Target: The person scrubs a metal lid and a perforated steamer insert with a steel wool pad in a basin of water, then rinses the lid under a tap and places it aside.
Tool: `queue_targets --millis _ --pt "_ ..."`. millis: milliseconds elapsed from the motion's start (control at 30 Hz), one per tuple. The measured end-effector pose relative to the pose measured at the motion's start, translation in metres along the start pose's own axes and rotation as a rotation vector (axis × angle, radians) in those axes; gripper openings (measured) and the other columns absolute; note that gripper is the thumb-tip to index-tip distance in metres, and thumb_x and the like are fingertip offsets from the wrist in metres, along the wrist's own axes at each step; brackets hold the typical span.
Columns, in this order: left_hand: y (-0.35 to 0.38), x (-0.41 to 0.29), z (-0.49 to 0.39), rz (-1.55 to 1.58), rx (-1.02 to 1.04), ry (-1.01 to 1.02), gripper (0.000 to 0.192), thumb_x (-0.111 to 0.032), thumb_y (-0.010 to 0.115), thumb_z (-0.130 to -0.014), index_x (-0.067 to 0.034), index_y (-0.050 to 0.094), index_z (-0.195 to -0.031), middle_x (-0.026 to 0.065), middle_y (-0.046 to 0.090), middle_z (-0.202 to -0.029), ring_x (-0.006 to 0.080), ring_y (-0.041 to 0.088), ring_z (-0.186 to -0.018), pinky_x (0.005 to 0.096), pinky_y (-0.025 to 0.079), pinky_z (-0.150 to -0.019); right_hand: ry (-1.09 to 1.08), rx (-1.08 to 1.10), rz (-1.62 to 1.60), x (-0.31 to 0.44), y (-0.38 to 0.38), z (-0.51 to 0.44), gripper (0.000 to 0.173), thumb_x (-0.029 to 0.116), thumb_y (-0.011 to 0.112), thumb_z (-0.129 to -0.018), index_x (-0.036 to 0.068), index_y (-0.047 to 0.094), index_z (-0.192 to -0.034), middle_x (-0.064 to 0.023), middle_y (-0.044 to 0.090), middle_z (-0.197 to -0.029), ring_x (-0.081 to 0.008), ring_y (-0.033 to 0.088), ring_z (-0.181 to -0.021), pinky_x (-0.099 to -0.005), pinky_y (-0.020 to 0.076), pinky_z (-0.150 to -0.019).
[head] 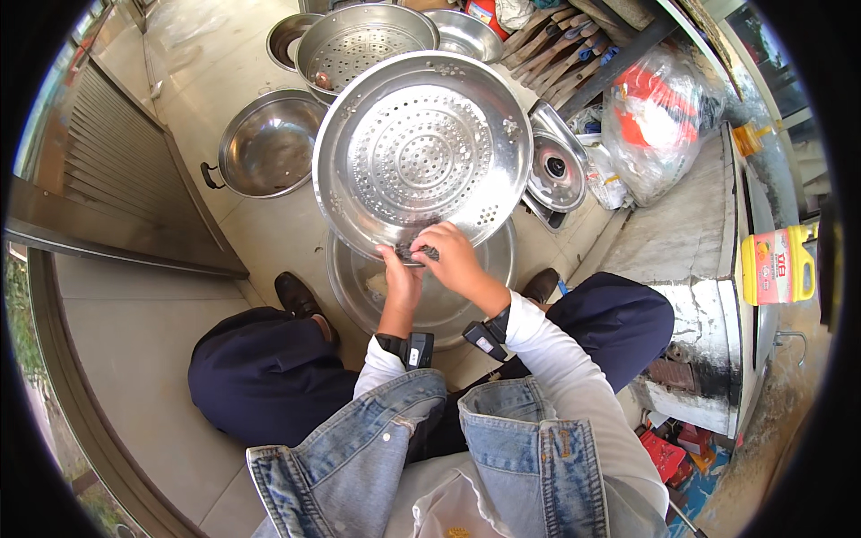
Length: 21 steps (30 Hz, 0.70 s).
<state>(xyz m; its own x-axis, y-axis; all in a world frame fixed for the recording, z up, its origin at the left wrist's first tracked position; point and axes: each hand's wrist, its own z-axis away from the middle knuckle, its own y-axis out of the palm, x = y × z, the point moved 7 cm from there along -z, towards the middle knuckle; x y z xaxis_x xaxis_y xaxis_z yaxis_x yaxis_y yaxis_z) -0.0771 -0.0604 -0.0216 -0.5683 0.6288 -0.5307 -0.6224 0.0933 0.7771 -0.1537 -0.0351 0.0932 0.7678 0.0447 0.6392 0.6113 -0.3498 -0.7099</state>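
Note:
A round perforated metal steamer tray (pixel 422 158) is tilted up in front of me. White bits cling to it at the top and right of its inner face. My left hand (pixel 402 286) grips its near rim, thumb on the upper side and the other fingers hidden. At the same rim, my right hand (pixel 452 259) pinches a dark scouring pad, probably steel wool (pixel 425 253), close to the left thumb. Below the tray, a wide metal basin (pixel 464 319) stands on the floor between my feet, partly covered by the tray and my arms. Something pale (pixel 377 284) lies in it.
Beyond the tray are another perforated steamer (pixel 366 44), a handled metal pan (pixel 272 144) and a metal bowl (pixel 464 33). At right are a metal lid (pixel 557 168), a stuffed plastic bag (pixel 656 128), firewood (pixel 555 50), a worn white block (pixel 693 296) and a yellow jug (pixel 779 265).

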Motion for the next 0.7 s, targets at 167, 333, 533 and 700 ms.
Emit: queue_targets --millis 167,333,533,700 --pt "-0.003 0.005 -0.003 0.089 -0.058 -0.029 0.077 -0.067 0.022 -0.09 -0.003 0.036 -0.132 0.0081 0.049 -0.124 0.0162 0.051 -0.11 0.0301 0.044 -0.093 -0.084 -0.075 0.107 0.014 0.01 -0.007 0.012 0.008 0.069 -0.07 0.01 0.06 -0.078 -0.0022 0.059 -0.082 -0.0252 0.053 -0.084 -0.0366 0.0426 -0.072" --pt "0.011 -0.013 0.003 0.226 0.075 -0.008 0.065 -0.059 0.033 -0.093 -0.004 0.041 -0.128 0.0082 0.054 -0.114 0.0178 0.054 -0.099 0.0348 0.047 -0.088 -0.131 -0.115 0.2 0.014 -0.001 -0.006 0.015 0.007 0.068 -0.066 0.011 0.059 -0.077 -0.0017 0.056 -0.079 -0.0232 0.053 -0.085 -0.0363 0.042 -0.071" --pt "0.011 -0.033 0.005 0.06 -0.079 0.168 0.055 -0.047 0.036 -0.097 -0.005 0.034 -0.131 0.0133 0.052 -0.118 0.0251 0.056 -0.107 0.0388 0.054 -0.075 -0.099 -0.117 0.334 -0.008 -0.022 -0.004 0.017 0.005 0.066 -0.067 0.011 0.059 -0.08 -0.0008 0.056 -0.085 -0.0231 0.053 -0.088 -0.0361 0.041 -0.074" --pt "-0.001 -0.024 0.001 0.018 -0.254 0.028 0.053 -0.045 0.041 -0.096 -0.009 0.03 -0.133 0.01 0.052 -0.121 0.0232 0.057 -0.105 0.0333 0.053 -0.069 -0.086 -0.109 0.408 -0.027 -0.033 -0.01 0.017 0.007 0.068 -0.068 0.011 0.06 -0.082 -0.0017 0.056 -0.088 -0.0235 0.052 -0.09 -0.0371 0.0411 -0.075"
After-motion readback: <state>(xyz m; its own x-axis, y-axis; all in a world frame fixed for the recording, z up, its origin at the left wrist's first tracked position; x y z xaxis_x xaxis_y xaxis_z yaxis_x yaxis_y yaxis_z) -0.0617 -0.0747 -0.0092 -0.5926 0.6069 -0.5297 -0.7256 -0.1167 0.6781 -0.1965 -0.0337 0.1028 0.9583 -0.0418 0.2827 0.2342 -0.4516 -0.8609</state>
